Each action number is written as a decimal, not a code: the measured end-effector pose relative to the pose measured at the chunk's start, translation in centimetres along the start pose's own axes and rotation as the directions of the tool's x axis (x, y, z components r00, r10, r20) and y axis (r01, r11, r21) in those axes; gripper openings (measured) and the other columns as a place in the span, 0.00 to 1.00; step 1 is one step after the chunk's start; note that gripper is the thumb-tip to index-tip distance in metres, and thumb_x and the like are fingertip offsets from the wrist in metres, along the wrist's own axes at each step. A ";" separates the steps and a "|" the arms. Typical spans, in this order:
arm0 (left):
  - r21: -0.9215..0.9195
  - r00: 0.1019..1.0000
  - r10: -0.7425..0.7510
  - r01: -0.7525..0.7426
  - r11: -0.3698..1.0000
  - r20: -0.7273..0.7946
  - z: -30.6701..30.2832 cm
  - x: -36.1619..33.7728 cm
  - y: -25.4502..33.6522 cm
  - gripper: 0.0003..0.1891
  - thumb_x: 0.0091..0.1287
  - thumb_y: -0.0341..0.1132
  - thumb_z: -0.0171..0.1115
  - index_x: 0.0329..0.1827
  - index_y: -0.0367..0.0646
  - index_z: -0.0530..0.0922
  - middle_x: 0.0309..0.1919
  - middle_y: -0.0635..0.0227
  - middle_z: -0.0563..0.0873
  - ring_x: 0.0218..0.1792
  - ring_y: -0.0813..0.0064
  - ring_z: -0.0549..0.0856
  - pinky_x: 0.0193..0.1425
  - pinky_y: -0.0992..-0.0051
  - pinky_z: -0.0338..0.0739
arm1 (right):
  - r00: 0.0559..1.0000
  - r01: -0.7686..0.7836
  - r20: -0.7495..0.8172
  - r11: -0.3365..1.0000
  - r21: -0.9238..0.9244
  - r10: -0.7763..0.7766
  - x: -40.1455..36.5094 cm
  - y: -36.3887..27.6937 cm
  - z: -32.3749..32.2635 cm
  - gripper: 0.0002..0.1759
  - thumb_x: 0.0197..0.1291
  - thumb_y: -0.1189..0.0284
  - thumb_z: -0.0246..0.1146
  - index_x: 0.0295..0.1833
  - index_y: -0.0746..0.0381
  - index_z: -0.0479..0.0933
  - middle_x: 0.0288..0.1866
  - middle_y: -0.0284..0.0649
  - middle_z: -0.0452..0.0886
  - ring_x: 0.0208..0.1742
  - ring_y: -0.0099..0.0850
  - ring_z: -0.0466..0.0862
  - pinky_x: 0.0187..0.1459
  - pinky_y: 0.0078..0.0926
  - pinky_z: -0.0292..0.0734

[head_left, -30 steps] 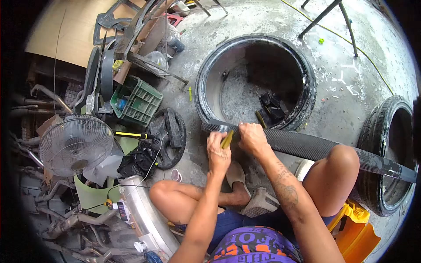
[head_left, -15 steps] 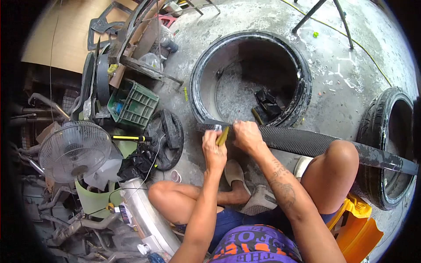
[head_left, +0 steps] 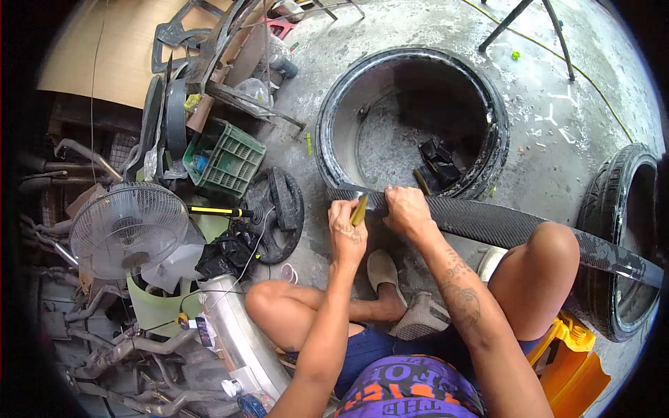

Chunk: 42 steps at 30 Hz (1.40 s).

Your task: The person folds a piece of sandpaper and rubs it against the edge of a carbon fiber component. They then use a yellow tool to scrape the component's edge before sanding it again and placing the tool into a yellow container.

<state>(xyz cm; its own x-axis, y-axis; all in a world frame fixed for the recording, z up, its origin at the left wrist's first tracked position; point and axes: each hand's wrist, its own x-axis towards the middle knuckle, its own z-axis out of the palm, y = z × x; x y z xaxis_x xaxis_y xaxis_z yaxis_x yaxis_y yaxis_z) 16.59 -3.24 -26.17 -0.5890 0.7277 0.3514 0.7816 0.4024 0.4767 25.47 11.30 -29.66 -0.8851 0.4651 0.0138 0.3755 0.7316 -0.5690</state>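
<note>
A long, dark panel with a carbon-fibre weave [head_left: 481,220] lies across in front of me, over the near rim of a large upturned tyre [head_left: 324,139]. My right hand [head_left: 408,209] is closed around the panel near its narrow left end, thumb side toward the tip. In the fingers of my left hand [head_left: 348,228] is a slim olive-yellow piece [head_left: 359,211], held at the panel's tip just left of my right hand. Its exact kind I cannot tell. The panel's other end reaches past my right knee, over a second tyre [head_left: 592,223].
Inside the large tyre lies a crumpled black item [head_left: 440,164]. To the left are a steering wheel [head_left: 287,209], a green crate [head_left: 233,157], a standing fan [head_left: 129,230] and a silver cylinder [head_left: 240,334]. An orange plastic piece [head_left: 578,380] stands at lower right; metal legs [head_left: 512,24] are at the top.
My view has shifted slightly, so the scene sits further right. My left hand has moved a little left along the panel's tip, away from my right hand, which keeps its grip.
</note>
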 end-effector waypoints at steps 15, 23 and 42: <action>0.052 0.998 0.023 -0.026 0.998 0.063 -0.5 1.8 -0.6 0.09 0.64 0.25 0.66 0.47 0.35 0.83 0.42 0.54 0.83 0.45 0.49 0.82 0.52 0.58 0.77 | 1.000 -0.020 -0.009 1.000 0.009 0.020 0.2 0.2 0.3 0.25 0.42 0.65 0.79 0.44 0.66 0.81 0.39 0.51 0.88 0.44 0.48 0.89 0.47 0.43 0.85; 0.049 0.998 0.022 -0.025 0.998 0.062 -0.4 1.5 -0.4 0.10 0.64 0.26 0.67 0.48 0.36 0.84 0.43 0.53 0.83 0.45 0.51 0.82 0.52 0.59 0.77 | 1.000 -0.011 0.012 1.000 -0.014 0.012 0.3 0.3 0.3 0.29 0.42 0.64 0.81 0.48 0.67 0.81 0.39 0.50 0.89 0.43 0.47 0.90 0.47 0.41 0.86; 0.048 0.998 0.039 -0.041 0.998 0.050 -0.2 0.5 1.0 0.10 0.64 0.24 0.66 0.48 0.36 0.84 0.42 0.53 0.83 0.45 0.49 0.82 0.52 0.57 0.77 | 0.999 -0.008 0.033 1.000 -0.006 0.009 0.5 0.3 0.0 0.25 0.42 0.67 0.78 0.47 0.67 0.81 0.37 0.51 0.88 0.41 0.47 0.90 0.46 0.43 0.86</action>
<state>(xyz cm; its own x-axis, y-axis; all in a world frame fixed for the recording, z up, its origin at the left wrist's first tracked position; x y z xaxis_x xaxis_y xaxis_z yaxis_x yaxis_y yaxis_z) 17.04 -2.58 -25.32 -0.5475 0.7695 0.3289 0.8140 0.3987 0.4223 25.18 11.75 -29.80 -0.8906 0.4545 -0.0187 0.3847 0.7307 -0.5640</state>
